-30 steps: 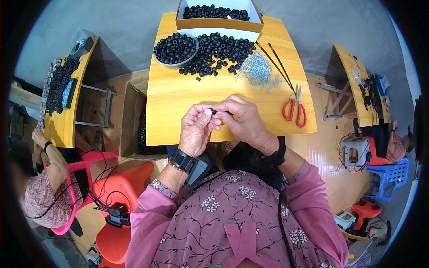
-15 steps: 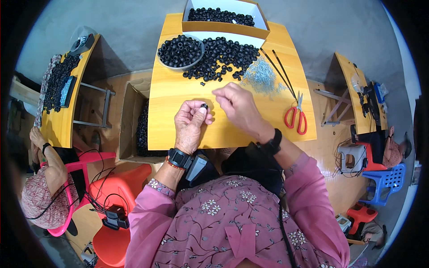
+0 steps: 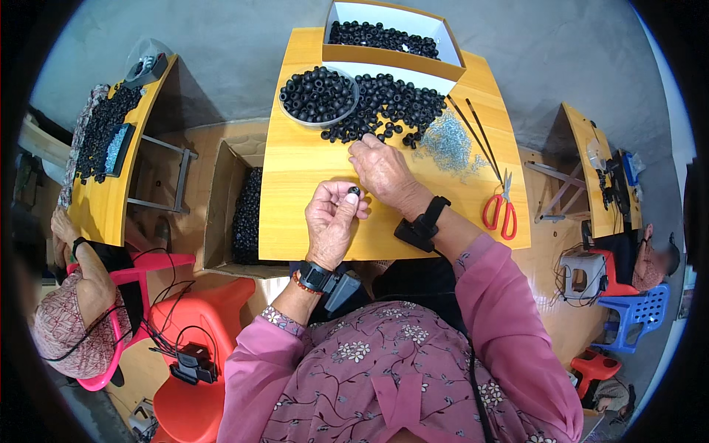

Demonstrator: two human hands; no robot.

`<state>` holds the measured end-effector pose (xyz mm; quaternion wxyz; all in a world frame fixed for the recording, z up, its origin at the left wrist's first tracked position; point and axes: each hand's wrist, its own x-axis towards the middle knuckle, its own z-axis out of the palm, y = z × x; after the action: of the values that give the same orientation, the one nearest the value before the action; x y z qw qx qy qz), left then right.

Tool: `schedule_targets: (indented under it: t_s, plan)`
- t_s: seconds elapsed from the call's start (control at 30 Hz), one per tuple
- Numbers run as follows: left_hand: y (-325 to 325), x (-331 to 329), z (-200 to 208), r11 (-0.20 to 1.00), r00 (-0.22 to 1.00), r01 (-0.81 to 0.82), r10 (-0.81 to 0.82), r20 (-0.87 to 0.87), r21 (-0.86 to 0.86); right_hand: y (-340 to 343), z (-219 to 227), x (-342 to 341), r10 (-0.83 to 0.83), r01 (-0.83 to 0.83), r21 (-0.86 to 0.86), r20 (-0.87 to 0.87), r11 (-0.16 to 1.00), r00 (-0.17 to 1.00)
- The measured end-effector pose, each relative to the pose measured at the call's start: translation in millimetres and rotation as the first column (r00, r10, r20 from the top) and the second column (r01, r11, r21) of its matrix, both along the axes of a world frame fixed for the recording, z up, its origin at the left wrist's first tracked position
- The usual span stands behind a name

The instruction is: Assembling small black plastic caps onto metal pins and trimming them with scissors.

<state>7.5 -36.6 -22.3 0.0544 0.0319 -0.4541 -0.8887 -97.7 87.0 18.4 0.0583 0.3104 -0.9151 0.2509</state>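
Observation:
My left hand (image 3: 331, 225) is closed above the near half of the wooden table (image 3: 284, 184), pinching one small black bead-like piece (image 3: 354, 190) between thumb and fingers. My right hand (image 3: 384, 171) is farther forward, its bent fingertips at the near edge of a loose heap of round black beads (image 3: 402, 103). Its fingers look drawn together, and whatever is in them is hidden. Left of the heap stands a clear round bowl (image 3: 357, 92) full of the same beads. A pile of small, pale blue, shiny bits (image 3: 447, 144) lies right of my right hand.
Red-handled scissors (image 3: 501, 210) and two thin dark rods (image 3: 476, 129) lie on the right side. At the back is an open box (image 3: 391, 59) holding beads. A cardboard carton (image 3: 221, 184) stands on the floor at left. Other people sit at side tables on both sides.
My right hand has moved forward to the heap's near edge. My left hand still holds the black bead. The whole view has shifted slightly, so the table appears farther right and lower.

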Motion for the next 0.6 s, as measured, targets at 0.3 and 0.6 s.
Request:
schedule_targets:
  t_s: [0.3,0.6]
  plan:
    - [-1,-3,-1,1.000,0.999,0.013,-0.013,-0.032,-0.001,39,-2,47,0.056,-0.055,-0.049,0.017,0.997,0.998]
    - [5,4,9,0.995,0.995,0.094,-0.095,-0.033,-0.012,67,14,78,0.056,0.313,-0.571,0.537,0.759,0.842]
